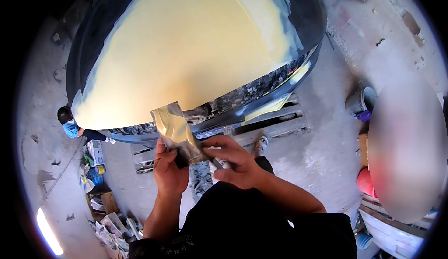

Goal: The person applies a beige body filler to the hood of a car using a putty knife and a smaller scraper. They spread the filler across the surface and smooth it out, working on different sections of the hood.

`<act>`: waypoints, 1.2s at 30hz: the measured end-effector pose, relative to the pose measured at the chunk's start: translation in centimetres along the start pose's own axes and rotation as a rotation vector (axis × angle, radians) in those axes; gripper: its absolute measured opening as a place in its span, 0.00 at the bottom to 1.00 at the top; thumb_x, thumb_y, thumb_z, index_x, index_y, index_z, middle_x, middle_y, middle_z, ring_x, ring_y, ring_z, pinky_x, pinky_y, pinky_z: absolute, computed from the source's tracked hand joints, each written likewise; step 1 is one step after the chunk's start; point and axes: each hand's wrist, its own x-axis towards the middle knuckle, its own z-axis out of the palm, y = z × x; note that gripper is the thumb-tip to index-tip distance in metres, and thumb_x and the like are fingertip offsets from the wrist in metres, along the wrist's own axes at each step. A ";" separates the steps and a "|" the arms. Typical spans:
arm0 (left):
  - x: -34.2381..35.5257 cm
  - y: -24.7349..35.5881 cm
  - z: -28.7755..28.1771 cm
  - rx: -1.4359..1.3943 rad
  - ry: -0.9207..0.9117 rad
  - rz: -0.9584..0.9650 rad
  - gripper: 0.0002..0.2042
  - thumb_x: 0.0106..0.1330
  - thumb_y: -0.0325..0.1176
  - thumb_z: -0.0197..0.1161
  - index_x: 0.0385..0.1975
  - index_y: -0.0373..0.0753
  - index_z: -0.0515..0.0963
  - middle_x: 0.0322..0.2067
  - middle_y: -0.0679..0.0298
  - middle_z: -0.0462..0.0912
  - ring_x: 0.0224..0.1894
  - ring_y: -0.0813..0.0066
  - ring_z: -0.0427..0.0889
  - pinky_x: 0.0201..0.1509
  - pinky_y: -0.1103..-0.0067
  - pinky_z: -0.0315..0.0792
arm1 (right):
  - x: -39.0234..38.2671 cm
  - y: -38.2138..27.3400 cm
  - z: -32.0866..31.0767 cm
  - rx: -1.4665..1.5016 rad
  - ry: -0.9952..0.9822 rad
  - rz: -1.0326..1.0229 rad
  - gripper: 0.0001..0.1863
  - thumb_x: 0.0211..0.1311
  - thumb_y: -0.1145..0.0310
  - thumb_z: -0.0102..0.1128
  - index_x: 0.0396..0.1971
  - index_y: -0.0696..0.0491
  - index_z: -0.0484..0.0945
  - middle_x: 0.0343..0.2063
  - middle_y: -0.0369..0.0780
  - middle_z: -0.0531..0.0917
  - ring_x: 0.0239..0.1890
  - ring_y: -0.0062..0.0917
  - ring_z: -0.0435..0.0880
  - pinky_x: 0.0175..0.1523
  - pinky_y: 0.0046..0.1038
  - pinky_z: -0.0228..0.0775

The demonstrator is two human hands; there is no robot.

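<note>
My left hand (170,171) is closed on the lower left edge of a shiny, brownish-grey sheet (187,148) smeared with yellow putty (169,121). The sheet slants up and away from me, its far end overlapping the front edge of a vehicle's hood (200,53). Yellow filler covers most of that hood, with dark paint around the borders. At the sheet's lower right edge, my right hand (235,163) has its fingers bent round a small white and grey thing (223,163), whose kind I cannot make out.
Wooden pallet slats (275,122) lie under the vehicle's front. A person in blue (71,127) is low beside its left side. Cardboard and litter (114,226) are piled at lower left. On the right stand a bucket (361,102), a red container (367,182) and a blurred patch.
</note>
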 end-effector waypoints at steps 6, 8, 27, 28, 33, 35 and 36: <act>0.4 0.4 1.2 -0.024 -0.011 0.127 0.27 0.57 0.19 0.44 0.61 0.34 0.61 0.56 0.56 0.71 0.60 0.64 0.69 0.67 0.68 0.60 | -2.1 5.5 -4.3 -0.796 0.367 0.132 0.24 0.50 0.66 0.67 0.49 0.54 0.75 0.54 0.49 0.68 0.56 0.46 0.65 0.60 0.44 0.59; 0.0 0.4 0.9 -0.026 0.013 0.117 0.27 0.57 0.19 0.44 0.60 0.34 0.61 0.56 0.56 0.71 0.60 0.64 0.69 0.67 0.68 0.60 | -0.4 6.9 -6.4 -0.898 0.653 0.175 0.25 0.52 0.64 0.66 0.50 0.54 0.73 0.55 0.50 0.66 0.55 0.48 0.63 0.59 0.45 0.58; -1.3 -0.4 -0.2 -0.030 0.028 0.005 0.28 0.54 0.19 0.47 0.59 0.34 0.63 0.56 0.56 0.71 0.59 0.62 0.69 0.66 0.67 0.60 | -0.1 -0.3 -0.3 0.053 0.177 0.159 0.25 0.56 0.67 0.64 0.53 0.57 0.71 0.53 0.47 0.69 0.55 0.36 0.70 0.58 0.33 0.62; -1.2 -0.7 0.9 -0.059 0.013 -0.012 0.27 0.54 0.19 0.47 0.59 0.34 0.63 0.56 0.56 0.71 0.59 0.63 0.70 0.66 0.67 0.60 | -0.5 -0.6 -0.6 0.045 0.091 0.106 0.24 0.56 0.68 0.64 0.53 0.57 0.71 0.53 0.46 0.70 0.56 0.36 0.70 0.58 0.33 0.62; -0.4 -0.6 5.7 -0.107 -0.099 -0.024 0.25 0.57 0.18 0.45 0.59 0.36 0.65 0.55 0.56 0.73 0.59 0.64 0.71 0.64 0.66 0.64 | -5.1 0.5 -5.3 0.141 0.202 0.294 0.20 0.60 0.69 0.60 0.53 0.56 0.72 0.57 0.47 0.68 0.58 0.36 0.70 0.60 0.35 0.64; -1.0 -0.8 6.5 -0.131 -0.127 -0.089 0.26 0.57 0.19 0.44 0.59 0.36 0.64 0.55 0.55 0.73 0.59 0.64 0.72 0.63 0.65 0.66 | -4.1 -3.4 -7.1 0.751 0.318 0.240 0.21 0.60 0.69 0.59 0.53 0.58 0.72 0.56 0.47 0.70 0.57 0.35 0.72 0.60 0.37 0.65; -0.9 -1.3 7.9 -0.090 -0.125 -0.121 0.27 0.56 0.22 0.46 0.60 0.36 0.63 0.54 0.57 0.74 0.56 0.65 0.75 0.60 0.68 0.69 | -3.8 -5.1 -8.2 1.053 0.383 0.199 0.21 0.60 0.69 0.59 0.53 0.58 0.72 0.56 0.47 0.71 0.57 0.35 0.73 0.60 0.37 0.66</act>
